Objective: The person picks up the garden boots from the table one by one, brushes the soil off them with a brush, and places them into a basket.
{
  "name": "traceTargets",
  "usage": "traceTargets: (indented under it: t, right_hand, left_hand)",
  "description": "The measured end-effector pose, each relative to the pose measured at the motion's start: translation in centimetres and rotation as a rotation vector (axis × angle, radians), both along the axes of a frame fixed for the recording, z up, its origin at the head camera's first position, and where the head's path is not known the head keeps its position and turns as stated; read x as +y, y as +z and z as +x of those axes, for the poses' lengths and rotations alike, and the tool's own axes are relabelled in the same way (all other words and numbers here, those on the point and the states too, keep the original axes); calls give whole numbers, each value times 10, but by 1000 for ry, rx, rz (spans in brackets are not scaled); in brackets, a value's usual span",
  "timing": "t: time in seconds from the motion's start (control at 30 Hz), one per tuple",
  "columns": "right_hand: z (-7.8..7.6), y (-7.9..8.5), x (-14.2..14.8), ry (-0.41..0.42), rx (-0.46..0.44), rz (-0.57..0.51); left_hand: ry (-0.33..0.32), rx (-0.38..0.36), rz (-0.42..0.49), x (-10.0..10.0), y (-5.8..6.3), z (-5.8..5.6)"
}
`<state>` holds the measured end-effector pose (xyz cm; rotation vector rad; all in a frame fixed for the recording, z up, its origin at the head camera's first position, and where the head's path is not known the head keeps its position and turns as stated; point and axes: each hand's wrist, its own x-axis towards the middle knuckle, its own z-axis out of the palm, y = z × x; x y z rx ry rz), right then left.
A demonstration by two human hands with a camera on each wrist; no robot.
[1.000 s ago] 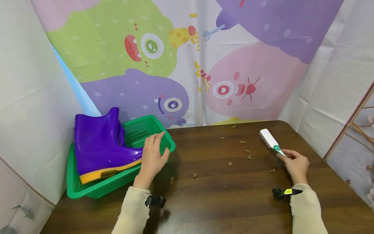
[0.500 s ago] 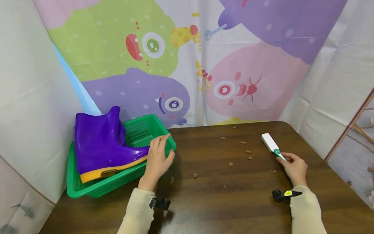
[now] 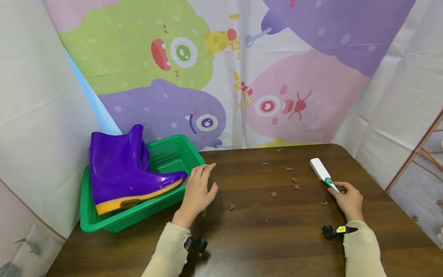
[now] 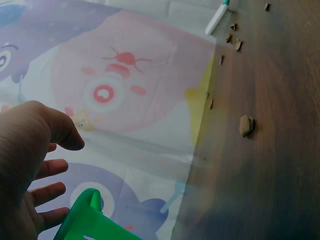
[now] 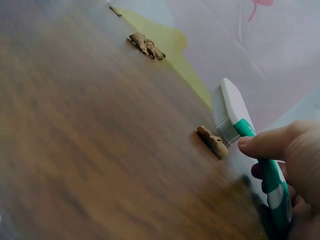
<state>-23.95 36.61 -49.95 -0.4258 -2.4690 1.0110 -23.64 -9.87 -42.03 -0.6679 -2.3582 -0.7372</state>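
My right hand grips the green-and-white handle of a brush, thumb on top and fingers curled beneath. The brush has a white back and pale bristles; in the head view it points away to the upper left. My left hand holds nothing, its fingers spread and slightly bent, beside the right end of a green plastic basket. In that basket a purple rubber boot with a yellow sole lies with its toe towards my left hand. Several small brown crumpled bits are scattered on the table between my hands.
The dark brown wooden table runs back to a cartoon-printed curtain. White cloth hangs on the left and right sides. One brown bit lies close by the brush's bristles in the right wrist view.
My left hand has moved right, away from the boot, so the boot's toe now shows. The right hand has shifted only slightly with the brush, whose head has tipped a little lower.
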Motion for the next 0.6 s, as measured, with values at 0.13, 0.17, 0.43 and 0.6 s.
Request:
traceTargets:
  t: [0.13,0.17,0.43,0.6]
  right_hand:
    - [0,1,0,-17,-7,-32]
    - [0,2,0,-24,-7,-45]
    - [2,6,2,-39,-11,-76]
    - [1,9,3,-38,-12,-75]
  left_hand:
    - [6,-13,-4,1,-1,1]
    - [8,-16,-2,1,0,1]
    - [8,-2,15,-3,4,1]
    - [10,10,15,-4,6,0]
